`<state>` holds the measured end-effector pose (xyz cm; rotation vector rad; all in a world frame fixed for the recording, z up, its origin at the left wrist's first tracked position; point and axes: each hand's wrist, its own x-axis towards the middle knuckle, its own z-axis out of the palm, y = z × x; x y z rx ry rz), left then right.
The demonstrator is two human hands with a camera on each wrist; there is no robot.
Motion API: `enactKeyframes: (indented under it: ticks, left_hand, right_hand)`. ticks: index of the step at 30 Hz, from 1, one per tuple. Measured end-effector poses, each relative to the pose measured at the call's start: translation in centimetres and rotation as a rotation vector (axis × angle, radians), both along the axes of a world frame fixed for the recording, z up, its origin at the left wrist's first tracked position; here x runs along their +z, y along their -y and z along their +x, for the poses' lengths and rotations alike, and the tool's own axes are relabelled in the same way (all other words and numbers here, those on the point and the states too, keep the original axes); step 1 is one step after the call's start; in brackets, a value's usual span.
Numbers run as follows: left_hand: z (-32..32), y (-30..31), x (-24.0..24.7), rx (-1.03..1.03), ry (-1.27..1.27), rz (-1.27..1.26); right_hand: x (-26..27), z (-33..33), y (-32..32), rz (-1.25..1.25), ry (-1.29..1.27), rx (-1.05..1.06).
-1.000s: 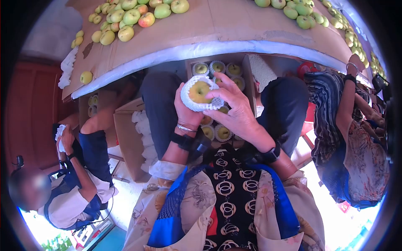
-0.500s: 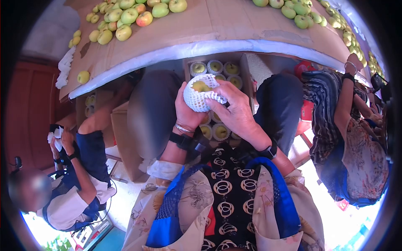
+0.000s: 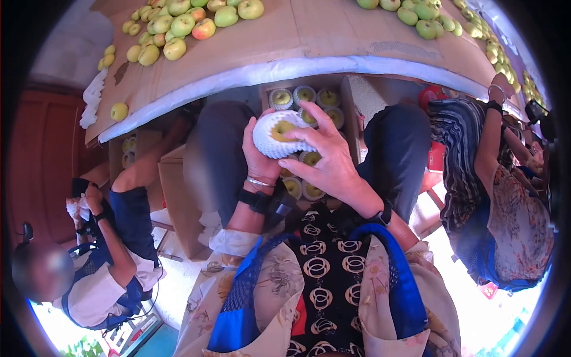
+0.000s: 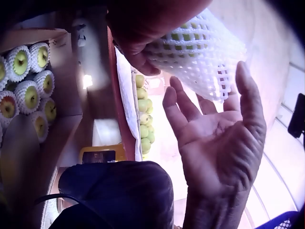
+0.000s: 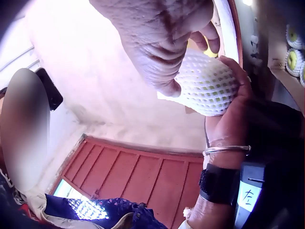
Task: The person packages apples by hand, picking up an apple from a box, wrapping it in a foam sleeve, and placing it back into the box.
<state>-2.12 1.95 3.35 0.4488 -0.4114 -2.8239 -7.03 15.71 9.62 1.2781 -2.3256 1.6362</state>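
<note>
Over the lap, just above an open box (image 3: 347, 116), both hands meet on one fruit (image 3: 284, 128) that sits inside a white foam net (image 3: 267, 144). The left hand (image 3: 260, 160) cups it from below and from the side, thumb on one side of the net and loosely bent fingers on the other. From the left wrist view I see the palm wide and only the fingertips on the mesh. The right hand (image 3: 330, 160) lies over the top - its fingers (image 5: 162, 71) are curled on the net and pinch it. So the two hands are together, both gripping the same netted fruit, and its yellow-green skin shows through the open end of the net.

On the left wrist I see a thin bracelet (image 3: 260, 181) and a dark band.

Under the hands the box stands between the knees, filled with wrapped fruits (image 3: 304, 95) set close in rows. Beyond it is a table (image 3: 309, 35) covered with cardboard, and loose fruits (image 3: 178, 24) lie on it in heaps. One seated person (image 3: 113, 262) is at the far left - another person (image 3: 505, 196) at the right.
</note>
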Motion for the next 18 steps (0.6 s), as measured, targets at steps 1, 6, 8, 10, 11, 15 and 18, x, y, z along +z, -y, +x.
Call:
enactKeyframes:
  ticks: [1,6,8,10,11,15,18]
  left_hand:
    - [-0.1,-0.3,0.2,0.032,0.08,-0.052]
    - [-0.1,-0.9,-0.5,0.082,0.075,-0.14]
    - [0.0,-0.6,-1.0,0.018,0.045,-0.141]
    - [0.1,-0.5,-1.2,-0.086,0.051,-0.056]
    - [0.1,-0.6,-1.1,-0.108,0.1,-0.059]
    - [0.2,-0.6,-0.5,-0.2,0.163,-0.065]
    - [0.4,0.0,-0.6,-0.262,0.049,0.028]
  right_hand:
    - [-0.1,-0.1,0.1,-0.003,0.059,0.025]
    - [-2.3,-0.3,0.4,-0.02,0.259,0.035]
    - [-2.2,-0.5,0.4,-0.031,0.272,0.03]
    - [-2.3,-0.6,0.2,-0.029,0.264,0.01]
    - [-2.3,-0.7,0.1,-0.025,0.247,-0.007]
    - [-2.0,-1.0,-0.3,0.015,0.216,-0.011]
    - [-1.8,-1.0,-0.5,0.022,0.168,-0.022]
